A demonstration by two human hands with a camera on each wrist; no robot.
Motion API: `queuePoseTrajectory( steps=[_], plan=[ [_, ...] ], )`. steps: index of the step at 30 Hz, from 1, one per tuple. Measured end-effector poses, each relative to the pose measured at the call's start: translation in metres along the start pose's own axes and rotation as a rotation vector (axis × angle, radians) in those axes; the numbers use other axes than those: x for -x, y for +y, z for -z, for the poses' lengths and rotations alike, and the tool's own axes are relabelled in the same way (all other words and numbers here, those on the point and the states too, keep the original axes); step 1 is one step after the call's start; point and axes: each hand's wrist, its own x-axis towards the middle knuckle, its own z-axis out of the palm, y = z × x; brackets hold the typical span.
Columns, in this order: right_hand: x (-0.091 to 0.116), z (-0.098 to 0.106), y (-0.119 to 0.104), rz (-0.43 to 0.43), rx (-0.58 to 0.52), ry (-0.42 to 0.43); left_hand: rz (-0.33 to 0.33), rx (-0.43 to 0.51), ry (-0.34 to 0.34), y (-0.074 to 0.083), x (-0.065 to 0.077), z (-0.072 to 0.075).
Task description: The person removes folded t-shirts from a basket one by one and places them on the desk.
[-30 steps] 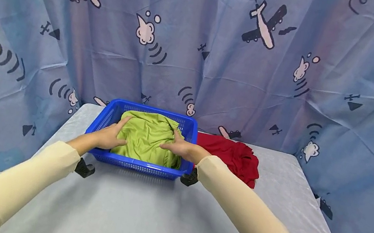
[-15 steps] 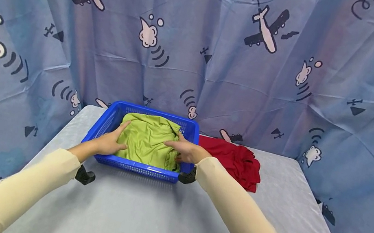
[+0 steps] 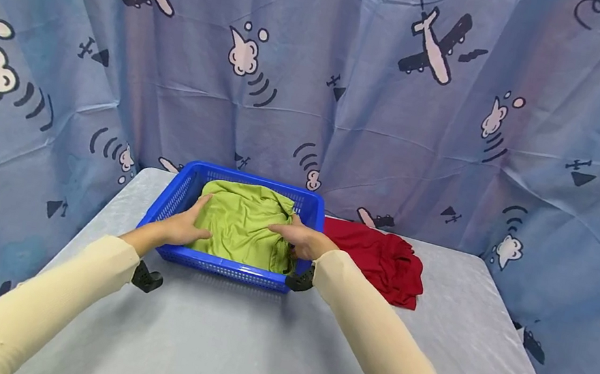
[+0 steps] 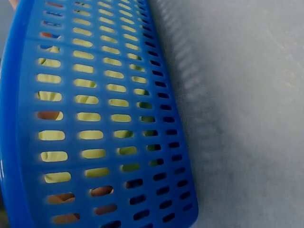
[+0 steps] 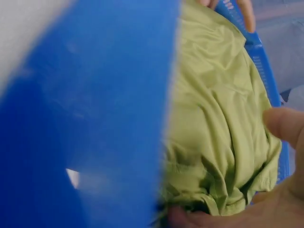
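Folded light-green satiny cloth (image 3: 243, 224) lies inside a blue perforated plastic basket (image 3: 226, 269). My left hand (image 3: 184, 227) reaches into the basket at the cloth's left side, thumb and fingers spread along its edge. On the opposite side my right hand (image 3: 303, 240) lies at the cloth's right edge, thumb stretched over the top and lower fingers tucked down beside it. In the right wrist view those fingers (image 5: 237, 218) are partly hidden under the cloth's edge. The left wrist view shows mostly basket wall (image 4: 95, 109), with bits of green cloth and skin through its slots.
A crumpled red cloth (image 3: 380, 260) lies right of the basket on the grey-white covered table (image 3: 226, 340). Behind the table hangs a blue curtain (image 3: 294, 80) printed with planes. A black device (image 3: 146, 278) is strapped under each wrist.
The view has shifted slightly. My right hand's lower fingers have slid down beside the green cloth's right edge. The left hand stays at the left edge, with only a small shift.
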Motion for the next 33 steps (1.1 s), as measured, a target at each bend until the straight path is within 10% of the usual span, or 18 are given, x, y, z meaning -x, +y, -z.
queuePoseTrajectory(
  steps=[20,29,33],
  plan=[
    [0.009,0.008,-0.014,0.087,-0.05,0.012,0.013,0.113,0.053,-0.002,-0.006,0.003],
    [0.013,0.007,-0.014,0.067,0.015,-0.133,0.117,0.523,-0.222,-0.007,-0.007,0.014],
    [0.016,0.008,-0.013,0.081,0.12,-0.175,0.112,0.489,-0.293,-0.003,-0.009,0.016]
  ],
)
